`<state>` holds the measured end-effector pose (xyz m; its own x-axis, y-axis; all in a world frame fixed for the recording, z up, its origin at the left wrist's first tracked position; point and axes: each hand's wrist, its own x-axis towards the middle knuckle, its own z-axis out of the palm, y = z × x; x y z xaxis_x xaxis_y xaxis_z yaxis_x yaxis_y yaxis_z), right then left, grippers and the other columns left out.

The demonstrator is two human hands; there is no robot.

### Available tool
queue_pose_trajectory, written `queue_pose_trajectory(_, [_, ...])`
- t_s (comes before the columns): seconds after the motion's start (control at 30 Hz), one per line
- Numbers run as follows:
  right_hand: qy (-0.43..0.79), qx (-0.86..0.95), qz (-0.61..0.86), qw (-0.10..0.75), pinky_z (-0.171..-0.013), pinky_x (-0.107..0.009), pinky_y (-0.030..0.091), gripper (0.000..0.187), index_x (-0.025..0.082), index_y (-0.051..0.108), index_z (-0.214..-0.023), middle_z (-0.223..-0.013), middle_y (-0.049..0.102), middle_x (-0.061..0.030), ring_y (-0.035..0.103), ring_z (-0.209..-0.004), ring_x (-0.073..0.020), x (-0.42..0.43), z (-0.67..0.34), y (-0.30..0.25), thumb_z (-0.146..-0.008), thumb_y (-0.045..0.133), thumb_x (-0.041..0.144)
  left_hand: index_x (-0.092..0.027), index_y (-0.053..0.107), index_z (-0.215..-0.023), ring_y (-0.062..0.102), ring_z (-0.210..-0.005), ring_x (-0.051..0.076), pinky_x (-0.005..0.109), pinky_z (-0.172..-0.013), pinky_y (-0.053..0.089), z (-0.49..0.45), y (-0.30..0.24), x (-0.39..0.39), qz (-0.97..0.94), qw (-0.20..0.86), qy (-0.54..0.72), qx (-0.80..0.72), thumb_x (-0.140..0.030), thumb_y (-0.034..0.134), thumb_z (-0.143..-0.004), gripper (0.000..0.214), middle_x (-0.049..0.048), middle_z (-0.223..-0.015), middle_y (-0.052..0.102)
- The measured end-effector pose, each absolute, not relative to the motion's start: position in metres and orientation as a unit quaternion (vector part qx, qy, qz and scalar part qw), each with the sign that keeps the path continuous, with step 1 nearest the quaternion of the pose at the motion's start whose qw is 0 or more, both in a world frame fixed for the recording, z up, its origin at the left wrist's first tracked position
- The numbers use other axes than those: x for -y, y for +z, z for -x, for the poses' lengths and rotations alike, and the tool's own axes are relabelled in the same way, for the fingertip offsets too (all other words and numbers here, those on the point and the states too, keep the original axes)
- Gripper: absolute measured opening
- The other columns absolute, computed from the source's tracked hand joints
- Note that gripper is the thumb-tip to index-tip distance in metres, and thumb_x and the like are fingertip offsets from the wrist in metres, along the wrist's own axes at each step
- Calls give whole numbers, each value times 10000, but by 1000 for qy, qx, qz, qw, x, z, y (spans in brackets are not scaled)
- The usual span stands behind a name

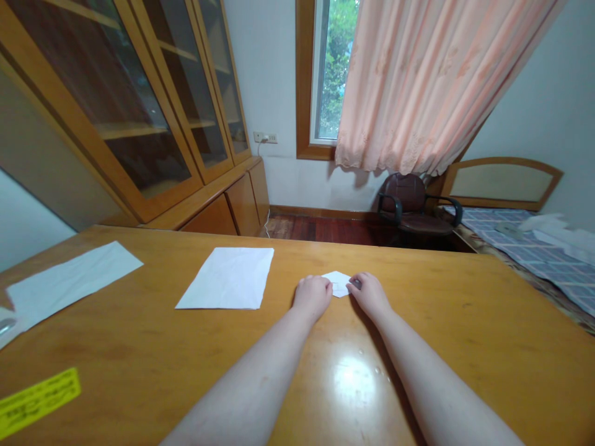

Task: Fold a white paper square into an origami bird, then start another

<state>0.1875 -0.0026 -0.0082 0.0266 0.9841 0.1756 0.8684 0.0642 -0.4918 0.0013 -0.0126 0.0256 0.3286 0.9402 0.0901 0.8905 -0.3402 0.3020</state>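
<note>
A small folded piece of white paper (339, 282) with several corners lies on the wooden table (418, 347), between my two hands. My left hand (314, 291) closes on its left edge, thumb toward the middle of the paper. At the right edge my right hand (369, 290) pinches the same piece, its fingers bent. Faint crease lines cross the paper's face. My fingertips partly cover both of its sides. To the left of my hands rests a flat stack or sheet of white paper (227, 277).
A long white sheet (74, 282) lies at the table's far left, with a yellow label (39, 401) with dark writing nearer me. Beyond the table stand a glass-door cabinet (186, 124), an office chair (409, 204) and a bed (525, 241).
</note>
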Motion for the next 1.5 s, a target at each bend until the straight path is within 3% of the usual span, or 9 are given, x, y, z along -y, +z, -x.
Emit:
queue_pose_trajectory(0.23, [80, 676, 697, 227, -723, -297, 358, 141, 201, 651, -727, -831, 644, -61, 538, -805, -200, 5, -186, -4, -744, 626, 339, -208, 643, -993, 582, -978, 192, 322, -878, 410, -3, 28, 13, -797, 115, 153, -573, -283, 419, -897, 255, 64, -1045, 648])
queue_pose_trajectory(0.5, [91, 677, 699, 212, -640, -267, 336, 146, 214, 656, -717, -759, 666, -30, 564, -726, -171, 7, -183, -1, -726, 635, 358, -218, 670, -896, 583, -918, 202, 346, -858, 407, -2, 24, 12, -815, 104, 147, -551, -280, 429, -886, 249, 52, -949, 669])
queue_pose_trajectory(0.73, [116, 701, 667, 224, -627, -256, 356, 141, 220, 677, -737, -691, 665, -8, 575, -675, -156, 11, -179, 4, -743, 615, 347, -233, 636, -1043, 564, -994, 210, 362, -940, 363, -3, 26, 14, -814, 110, 127, -556, -318, 452, -879, 261, 58, -1020, 662])
queue_pose_trajectory(0.97, [127, 749, 609, 225, -685, -269, 379, 231, 212, 696, -721, -737, 661, -34, 563, -736, -167, 14, -178, 5, -832, 520, 311, -241, 591, -1136, 543, -1046, 228, 374, -963, 344, -3, 20, 11, -813, 104, 127, -559, -350, 496, -859, 312, 70, -1078, 644])
queue_pose_trajectory(1.2, [96, 770, 580, 247, -781, -304, 392, 229, 200, 671, -664, -842, 603, -51, 527, -827, -182, 16, -176, 7, -822, 542, 304, -272, 554, -1190, 533, -1057, 221, 376, -974, 326, -2, 19, 10, -824, 102, 121, -543, -290, 529, -846, 345, 53, -1100, 638])
queue_pose_trajectory(1.37, [87, 752, 578, 304, -845, -331, 401, 139, 190, 650, -835, -927, 612, -64, 538, -900, -198, 14, -178, 4, -812, 556, 289, -307, 615, -1116, 545, -1010, 195, 349, -943, 348, -3, 15, 10, -843, 116, 142, -506, -178, 477, -856, 321, 19, -1081, 656])
queue_pose_trajectory(1.5, [98, 749, 571, 320, -926, -361, 387, 206, 182, 636, -953, -1082, 611, -94, 531, -1047, -224, 10, -182, -2, -805, 569, 309, -332, 616, -1131, 544, -996, 189, 348, -931, 358, -3, 10, 8, -863, 128, 163, -461, -118, 462, -841, 392, -3, -1068, 665])
